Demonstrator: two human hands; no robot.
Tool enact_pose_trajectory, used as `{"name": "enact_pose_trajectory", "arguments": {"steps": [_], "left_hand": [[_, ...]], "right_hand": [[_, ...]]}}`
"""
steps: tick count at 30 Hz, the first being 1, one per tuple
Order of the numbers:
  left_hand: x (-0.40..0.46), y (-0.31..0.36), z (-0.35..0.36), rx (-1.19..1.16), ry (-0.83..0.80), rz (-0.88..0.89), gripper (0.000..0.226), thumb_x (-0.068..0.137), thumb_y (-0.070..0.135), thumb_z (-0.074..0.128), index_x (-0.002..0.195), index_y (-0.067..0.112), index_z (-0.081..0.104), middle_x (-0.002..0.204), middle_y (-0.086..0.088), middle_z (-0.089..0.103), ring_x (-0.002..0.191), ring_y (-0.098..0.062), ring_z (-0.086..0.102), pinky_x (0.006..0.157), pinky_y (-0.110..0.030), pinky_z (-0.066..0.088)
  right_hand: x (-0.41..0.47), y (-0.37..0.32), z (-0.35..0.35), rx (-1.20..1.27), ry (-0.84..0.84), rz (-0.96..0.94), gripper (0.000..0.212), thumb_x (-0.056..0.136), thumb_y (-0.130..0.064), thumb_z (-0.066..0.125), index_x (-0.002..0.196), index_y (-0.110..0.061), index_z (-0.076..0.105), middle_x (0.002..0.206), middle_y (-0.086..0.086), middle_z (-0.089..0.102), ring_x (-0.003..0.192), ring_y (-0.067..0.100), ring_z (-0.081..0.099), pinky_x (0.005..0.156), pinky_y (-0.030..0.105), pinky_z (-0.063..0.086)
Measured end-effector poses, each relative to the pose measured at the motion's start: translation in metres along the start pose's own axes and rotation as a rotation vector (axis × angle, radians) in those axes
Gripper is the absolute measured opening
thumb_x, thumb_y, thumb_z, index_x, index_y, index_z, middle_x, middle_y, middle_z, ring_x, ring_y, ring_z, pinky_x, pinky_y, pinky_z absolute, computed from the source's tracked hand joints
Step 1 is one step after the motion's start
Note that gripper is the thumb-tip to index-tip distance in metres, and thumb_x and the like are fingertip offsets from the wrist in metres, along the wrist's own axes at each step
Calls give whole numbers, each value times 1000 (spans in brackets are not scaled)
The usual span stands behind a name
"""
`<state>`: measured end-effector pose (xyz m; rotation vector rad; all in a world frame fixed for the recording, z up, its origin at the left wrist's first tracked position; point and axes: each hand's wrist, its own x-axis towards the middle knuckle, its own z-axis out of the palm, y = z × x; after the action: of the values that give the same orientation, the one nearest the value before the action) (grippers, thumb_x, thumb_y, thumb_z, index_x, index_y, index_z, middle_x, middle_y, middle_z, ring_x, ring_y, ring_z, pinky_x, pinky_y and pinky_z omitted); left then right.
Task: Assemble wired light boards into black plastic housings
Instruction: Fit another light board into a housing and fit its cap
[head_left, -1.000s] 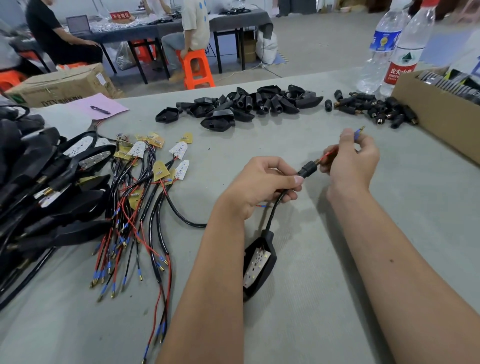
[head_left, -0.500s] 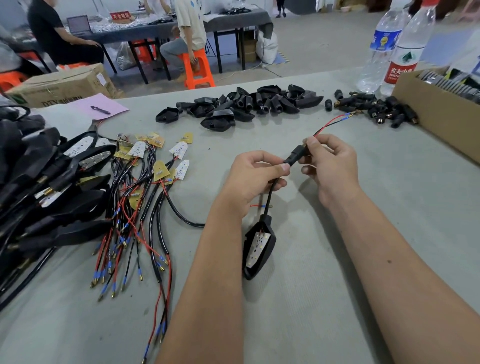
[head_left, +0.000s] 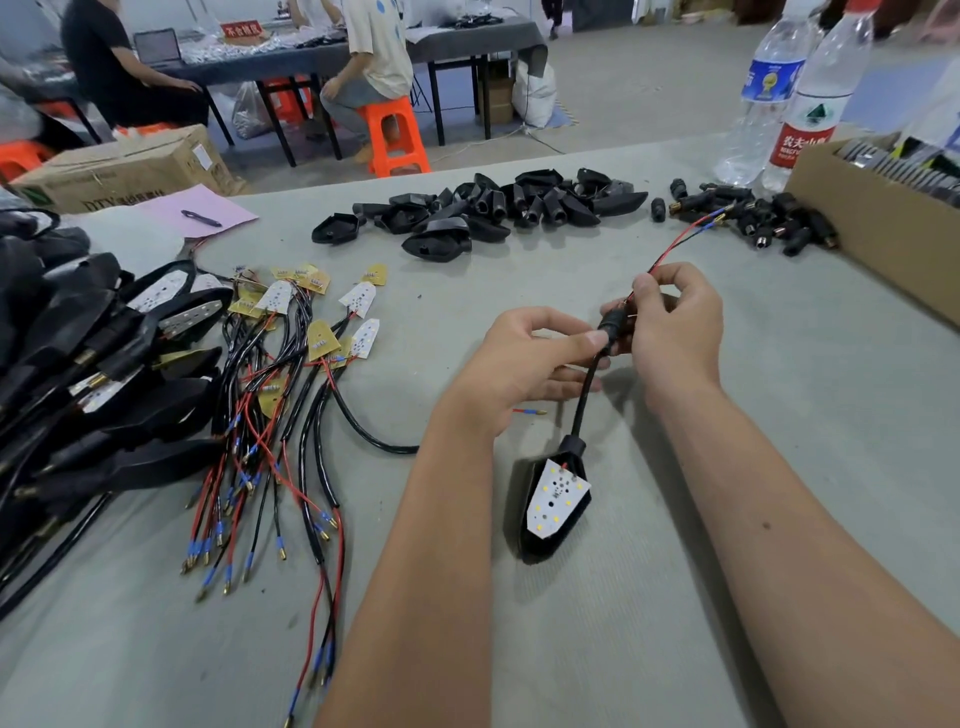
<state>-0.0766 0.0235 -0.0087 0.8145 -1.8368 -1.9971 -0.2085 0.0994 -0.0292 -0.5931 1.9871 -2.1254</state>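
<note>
With my left hand (head_left: 524, 364) pinching the small black plastic collar (head_left: 611, 323) and my right hand (head_left: 675, 332) pinching the thin red wire (head_left: 670, 249), a hard tug could unseat the white light board (head_left: 557, 496).

I see a grey counter (head_left: 779, 415). On it lies a black housing (head_left: 524, 499) holding a white light board (head_left: 558, 496) dotted with yellow LEDs. Red and black wires (head_left: 675, 244) end in blue sleeves and gold tips. At left, loose boards (head_left: 358, 300) are white or yellow. A pink sheet (head_left: 208, 208) carries a dark pen (head_left: 201, 218). One bottle (head_left: 808, 104) wears a red label, another bottle (head_left: 761, 98) blue. The stool (head_left: 395, 135) is orange, the carton (head_left: 878, 234) brown.
</note>
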Motion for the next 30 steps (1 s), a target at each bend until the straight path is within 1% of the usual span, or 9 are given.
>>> {"name": "enact_pose_trajectory", "arguments": {"steps": [2, 6, 9, 11, 13, 19, 24, 27, 30], "left_hand": [[-2, 0, -1, 18, -53, -35, 27, 92, 12, 76, 113, -1, 65, 93, -18, 78, 71, -26, 75, 79, -34, 64], [-3, 0, -6, 73, -99, -53, 13, 94, 10, 73, 103, 3, 67, 90, -13, 79, 71, -25, 76, 71, -28, 63], [-2, 0, -7, 100, -71, -38, 4, 94, 8, 71, 97, 6, 69, 86, -9, 78, 66, -20, 73, 66, -25, 61], [-1, -1, -8, 97, -33, -19, 2, 94, 8, 70, 96, 7, 70, 84, -7, 78, 63, -18, 70, 69, -26, 60], [0, -1, -10, 85, -4, 1, 2, 94, 9, 70, 95, 9, 71, 83, -6, 77, 60, -16, 67, 71, -29, 57], [0, -2, -13, 77, 4, 32, 4, 95, 11, 71, 91, 10, 71, 83, -4, 77, 59, -15, 66, 57, -22, 52], [1, -2, -13, 55, 89, 75, 4, 94, 10, 72, 93, 8, 69, 85, -5, 78, 59, -15, 65, 57, -24, 49], [1, -1, -14, 59, 99, 45, 15, 92, 14, 74, 104, 6, 70, 88, -5, 79, 59, -14, 64, 62, -28, 51], [-1, 0, -13, 90, 54, 18, 17, 93, 29, 75, 104, 16, 74, 91, -2, 78, 57, -12, 59, 55, -24, 49]], "right_hand": [[1, 1, -1, -1, 55, -7, 19, 104, -18, 51, 86, -25, 52, 72, 7, 75, 55, 31, 69, 51, 41, 59], [3, 0, -3, 31, 155, 23, 17, 104, -18, 47, 89, -25, 49, 76, 6, 76, 57, 31, 70, 47, 35, 54], [4, 1, -4, -29, 215, 24, 20, 103, -19, 51, 85, -26, 51, 80, 1, 75, 53, 21, 68, 46, 36, 56], [5, 1, -4, -28, 242, 15, 22, 103, -19, 52, 83, -27, 51, 83, 4, 74, 60, 20, 70, 43, 31, 52], [6, 1, -4, 17, 247, 24, 20, 104, -18, 50, 86, -27, 50, 83, 8, 74, 59, 20, 69, 41, 26, 46], [4, 0, -1, 107, 205, 44, 11, 106, -18, 43, 96, -19, 49, 64, 3, 72, 48, 21, 64, 41, 26, 46], [-1, -8, 0, 201, 41, 86, 9, 96, -18, 69, 97, -14, 61, 68, -1, 74, 58, 16, 69, 46, 24, 48], [-4, -9, -1, 195, -10, 100, 9, 91, -14, 74, 93, -13, 66, 71, -1, 76, 64, 18, 73, 49, 21, 49], [-6, -9, -2, 171, -42, 100, 11, 91, -17, 75, 86, -18, 66, 76, 1, 78, 64, 16, 73, 50, 19, 49]]}}
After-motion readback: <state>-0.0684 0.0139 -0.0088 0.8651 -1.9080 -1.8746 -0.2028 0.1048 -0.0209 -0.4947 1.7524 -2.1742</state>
